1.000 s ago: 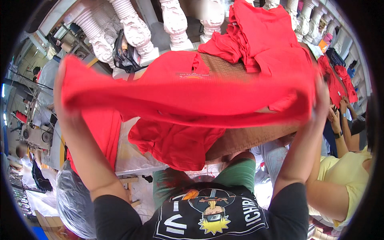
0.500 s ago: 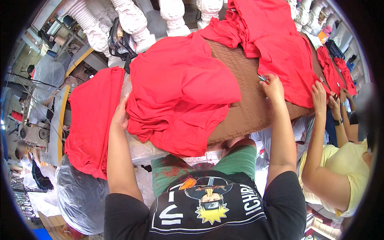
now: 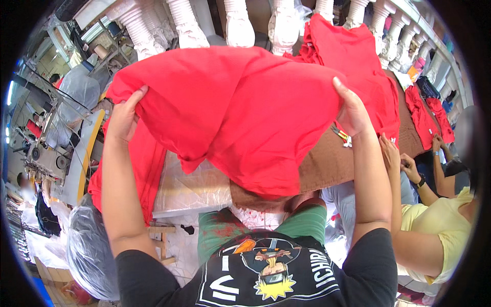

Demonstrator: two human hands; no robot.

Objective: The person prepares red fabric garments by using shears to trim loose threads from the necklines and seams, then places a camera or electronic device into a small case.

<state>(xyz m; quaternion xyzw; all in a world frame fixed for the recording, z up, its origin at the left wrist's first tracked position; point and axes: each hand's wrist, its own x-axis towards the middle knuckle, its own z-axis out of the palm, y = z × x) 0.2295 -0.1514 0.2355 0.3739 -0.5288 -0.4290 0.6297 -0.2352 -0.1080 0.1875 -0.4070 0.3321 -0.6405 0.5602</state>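
A large red cloth garment (image 3: 225, 112) is stretched between my hands, raised over the table, its lower folds hanging toward me. My left hand (image 3: 127, 115) is closed on its left end, thumb on top. At the right end, my right hand (image 3: 353, 112) grips the cloth with the thumb showing; its other fingers are mostly hidden. Beside my right wrist is a small cutting tool, like thread snips, with yellow and red handles (image 3: 341, 134). Whether it lies on the brown padded cover (image 3: 322, 166) or hangs from my fingers, I cannot tell.
Folded red cloth (image 3: 148, 174) lies at the left by a clear plastic-covered surface (image 3: 192, 192). More red garments (image 3: 358, 66) lie at the far right. White balusters (image 3: 238, 25) line the back. A co-worker in yellow (image 3: 434, 235) sits close on my right; a sewing machine (image 3: 48, 161) stands left.
The red garment has gone from lying on the table to being lifted and spread. My left hand has moved up and left. My right hand, earlier on a small tool, now grips the cloth.
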